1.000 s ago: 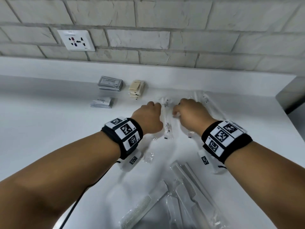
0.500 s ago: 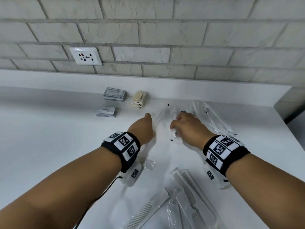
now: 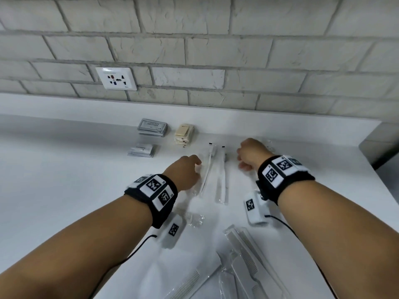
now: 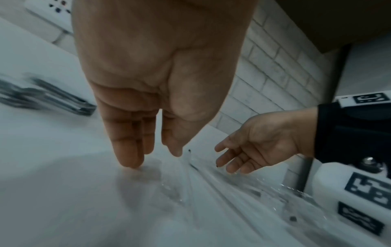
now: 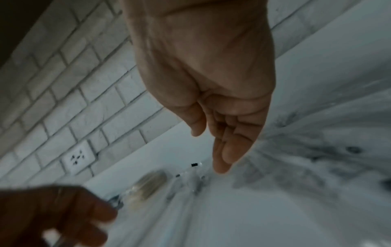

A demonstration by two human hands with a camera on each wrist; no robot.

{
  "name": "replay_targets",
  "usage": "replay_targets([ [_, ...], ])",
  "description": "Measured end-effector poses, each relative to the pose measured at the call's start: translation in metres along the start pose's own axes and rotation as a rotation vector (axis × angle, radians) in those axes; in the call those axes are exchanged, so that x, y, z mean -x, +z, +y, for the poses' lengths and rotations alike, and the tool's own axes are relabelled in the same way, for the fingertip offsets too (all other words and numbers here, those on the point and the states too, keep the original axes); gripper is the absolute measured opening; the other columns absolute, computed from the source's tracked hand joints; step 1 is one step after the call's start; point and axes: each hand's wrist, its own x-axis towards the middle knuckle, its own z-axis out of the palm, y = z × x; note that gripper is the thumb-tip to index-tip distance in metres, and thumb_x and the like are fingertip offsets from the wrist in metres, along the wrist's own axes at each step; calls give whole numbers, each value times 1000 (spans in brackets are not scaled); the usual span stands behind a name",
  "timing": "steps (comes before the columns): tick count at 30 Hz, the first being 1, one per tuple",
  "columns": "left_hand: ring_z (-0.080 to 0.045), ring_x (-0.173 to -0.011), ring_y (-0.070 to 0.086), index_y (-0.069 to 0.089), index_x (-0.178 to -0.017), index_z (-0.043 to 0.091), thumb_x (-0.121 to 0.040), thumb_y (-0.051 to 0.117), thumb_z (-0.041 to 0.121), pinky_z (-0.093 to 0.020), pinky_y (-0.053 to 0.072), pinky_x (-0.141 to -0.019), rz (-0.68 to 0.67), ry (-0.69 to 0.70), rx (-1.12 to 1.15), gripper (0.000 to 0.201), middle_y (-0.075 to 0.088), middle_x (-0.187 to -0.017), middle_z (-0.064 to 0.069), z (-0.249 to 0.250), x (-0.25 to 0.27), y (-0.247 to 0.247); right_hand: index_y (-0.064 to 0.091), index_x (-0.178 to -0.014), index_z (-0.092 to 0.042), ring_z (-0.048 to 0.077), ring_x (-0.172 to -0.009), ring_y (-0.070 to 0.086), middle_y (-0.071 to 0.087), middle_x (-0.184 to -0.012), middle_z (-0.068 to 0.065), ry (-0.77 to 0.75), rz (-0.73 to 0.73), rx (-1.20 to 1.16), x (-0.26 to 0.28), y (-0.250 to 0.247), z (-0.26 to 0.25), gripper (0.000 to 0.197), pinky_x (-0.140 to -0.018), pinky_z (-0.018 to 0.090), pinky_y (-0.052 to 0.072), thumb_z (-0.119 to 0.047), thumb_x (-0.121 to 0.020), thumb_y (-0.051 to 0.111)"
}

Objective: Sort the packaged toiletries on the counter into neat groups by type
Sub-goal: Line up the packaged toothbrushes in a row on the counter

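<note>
Two clear-wrapped toothbrush packets (image 3: pixel 208 169) (image 3: pixel 222 178) lie side by side on the white counter (image 3: pixel 64 180), pointing at the wall. My left hand (image 3: pixel 195 166) is just left of them, fingers straight, fingertips (image 4: pixel 129 160) touching the counter. My right hand (image 3: pixel 244 158) hovers to their right with relaxed fingers (image 5: pixel 222 157) and holds nothing. More clear packets (image 3: pixel 268 144) lie partly hidden behind the right hand. Wrapped combs (image 3: pixel 244 253) lie near the front.
At the back stand a grey sachet stack (image 3: pixel 152 127), a beige packet stack (image 3: pixel 184 134) and a pale sachet stack (image 3: pixel 141 150). A brick wall with a socket (image 3: pixel 116 78) closes off the back. The counter's edge (image 3: pixel 380 180) drops away on the right.
Both hands slid the toothbrush packets towards the wall, let them go and moved apart. The packets now lie parallel between the hands.
</note>
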Motion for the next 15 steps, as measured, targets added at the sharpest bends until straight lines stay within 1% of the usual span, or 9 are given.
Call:
replay_targets([
  [2, -20, -125, 48, 39, -140, 21, -93, 50, 25, -28, 39, -98, -48, 119, -136, 49, 42, -144, 0, -1, 4, -1, 46, -134, -2, 26, -93, 58, 59, -118, 18, -50, 5, 149, 6, 3, 10, 39, -87, 38, 53, -9, -95, 44],
  [4, -17, -142, 28, 22, -150, 17, -97, 46, 30, -30, 25, -113, -163, 196, -291, 60, 23, -156, 3, -2, 10, -1, 43, -139, -14, 26, -114, 55, 52, -137, 11, -148, 29, 314, 25, 8, 15, 44, -100, 35, 44, -17, -96, 47],
  [5, -16, -145, 20, 16, -152, 14, -98, 44, 32, -31, 19, -118, -216, 232, -358, 63, 16, -158, 4, -2, 12, 0, 41, -142, -17, 26, -123, 51, 49, -142, 9, -216, 21, 417, 36, 13, 16, 47, -104, 35, 41, -21, -96, 49],
  [7, -16, -146, 15, 10, -152, 11, -98, 45, 36, -34, 18, -119, -284, 260, -401, 70, 6, -161, 1, -3, 14, 4, 34, -147, -19, 24, -136, 39, 38, -152, 4, -323, -64, 581, 58, 23, 17, 55, -111, 36, 33, -28, -96, 51],
  [8, -17, -147, 14, 5, -153, 13, -97, 46, 37, -35, 19, -118, -305, 245, -395, 73, 1, -161, 2, -3, 15, 6, 28, -150, -19, 23, -141, 33, 28, -157, 2, -346, -128, 652, 66, 28, 17, 59, -113, 36, 28, -30, -96, 50],
  [9, -18, -147, 13, 2, -153, 14, -98, 46, 37, -36, 20, -118, -314, 242, -393, 75, -3, -161, 2, -2, 15, 8, 22, -152, -18, 22, -143, 29, 19, -160, 0, -351, -188, 717, 69, 34, 18, 63, -114, 35, 26, -32, -97, 50],
  [11, -19, -147, 11, -1, -153, 14, -98, 47, 34, -38, 22, -117, -311, 238, -391, 76, -5, -161, 2, 1, 13, 9, 16, -153, -16, 24, -142, 30, 5, -162, -2, -340, -263, 799, 68, 44, 17, 68, -112, 36, 31, -33, -97, 50],
  [13, -19, -147, 13, 0, -153, 14, -97, 48, 33, -37, 23, -117, -302, 225, -366, 76, -4, -161, 1, 3, 7, 7, 11, -154, -14, 24, -141, 31, -3, -162, -2, -336, -262, 814, 57, 51, 13, 71, -109, 36, 34, -31, -97, 50],
  [15, -19, -145, 20, 3, -153, 14, -96, 50, 33, -37, 26, -115, -277, 197, -341, 77, 0, -161, 0, 1, -1, 3, 8, -154, -14, 22, -143, 27, -6, -162, -1, -335, -247, 791, 44, 56, 7, 74, -109, 36, 33, -30, -96, 51],
])
